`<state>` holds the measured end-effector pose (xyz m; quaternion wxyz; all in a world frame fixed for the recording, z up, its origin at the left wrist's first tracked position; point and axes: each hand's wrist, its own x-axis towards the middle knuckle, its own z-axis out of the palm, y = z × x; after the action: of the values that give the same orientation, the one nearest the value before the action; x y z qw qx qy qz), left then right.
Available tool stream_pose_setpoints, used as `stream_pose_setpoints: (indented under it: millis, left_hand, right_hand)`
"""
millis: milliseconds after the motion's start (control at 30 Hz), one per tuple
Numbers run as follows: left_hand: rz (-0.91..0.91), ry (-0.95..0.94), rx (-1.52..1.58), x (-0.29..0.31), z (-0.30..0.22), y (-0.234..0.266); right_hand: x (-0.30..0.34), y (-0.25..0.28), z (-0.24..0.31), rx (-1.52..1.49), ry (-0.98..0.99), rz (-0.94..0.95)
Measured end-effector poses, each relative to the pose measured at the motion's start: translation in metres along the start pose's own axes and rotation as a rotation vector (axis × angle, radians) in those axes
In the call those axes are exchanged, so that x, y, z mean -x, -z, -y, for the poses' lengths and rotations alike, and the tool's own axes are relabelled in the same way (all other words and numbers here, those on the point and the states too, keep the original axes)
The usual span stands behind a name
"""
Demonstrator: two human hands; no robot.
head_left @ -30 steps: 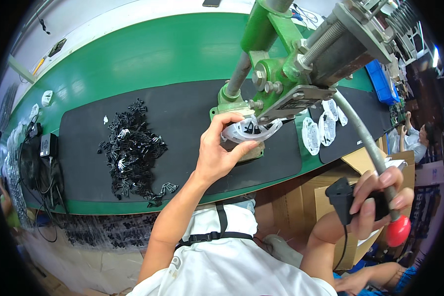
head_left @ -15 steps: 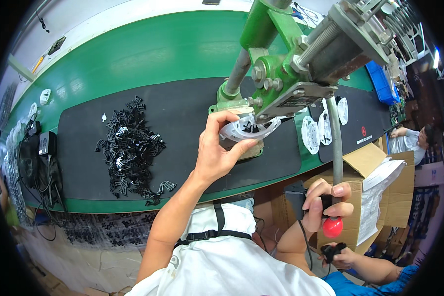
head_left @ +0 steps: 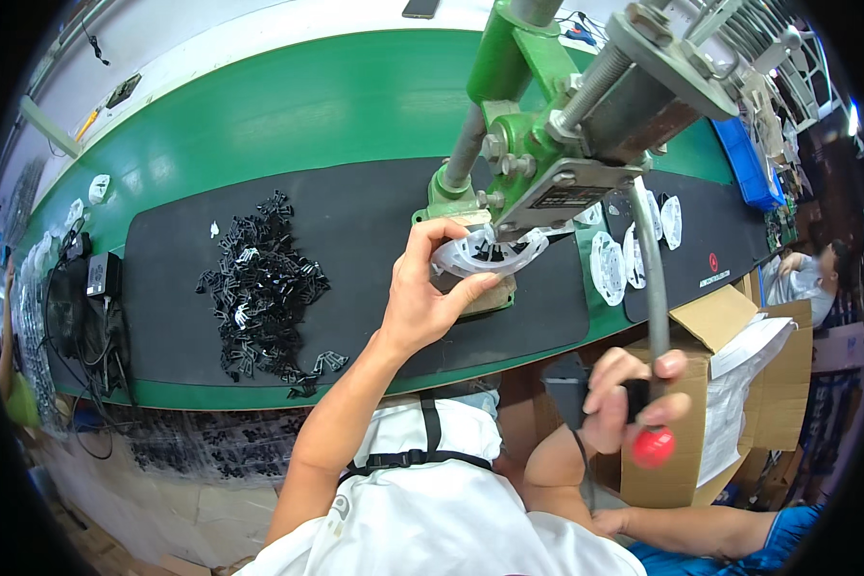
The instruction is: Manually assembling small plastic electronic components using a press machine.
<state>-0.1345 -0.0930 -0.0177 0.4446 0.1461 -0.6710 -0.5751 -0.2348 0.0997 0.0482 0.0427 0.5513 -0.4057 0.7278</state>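
My left hand (head_left: 422, 302) is closed on a curved, translucent white plastic shell (head_left: 485, 257), thumb in front and fingers behind. Small black pieces (head_left: 494, 252) show inside the shell. It is tilted under the head of a green hand press (head_left: 533, 144), above the press base. Where the press tip meets it is hidden. Lower right, my right hand (head_left: 624, 398), smeared by motion, is wrapped round the grey press lever (head_left: 655, 288), just above its red ball knob (head_left: 653, 447). Something black sits on the lever between the fingers.
A heap of small black plastic clips (head_left: 264, 288) lies on the dark mat (head_left: 374, 211). More white shells (head_left: 607, 269) lie right of the press. An open cardboard box (head_left: 677, 432) stands below the lever. A co-worker's arm (head_left: 701, 528) reaches in beside my right forearm.
My right hand and the lever have shifted slightly, and the hand is now blurred. The co-worker's hand has moved left, close to my forearm; the black object it held no longer shows.
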Motion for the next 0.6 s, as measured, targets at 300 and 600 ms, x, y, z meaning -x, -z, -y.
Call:
stream_pose_setpoints:
  millis: [300,600]
  left_hand:
    - [0.041,-0.087,-0.093,-0.005,-0.003,0.005]
    - [0.190,-0.353,-0.044,0.059,-0.025,-0.017]
  right_hand:
    - [-0.077,0.033,0.039,-0.013,-0.006,0.080]
    - [-0.021,0.060,0.029,0.024,-0.170,-0.109]
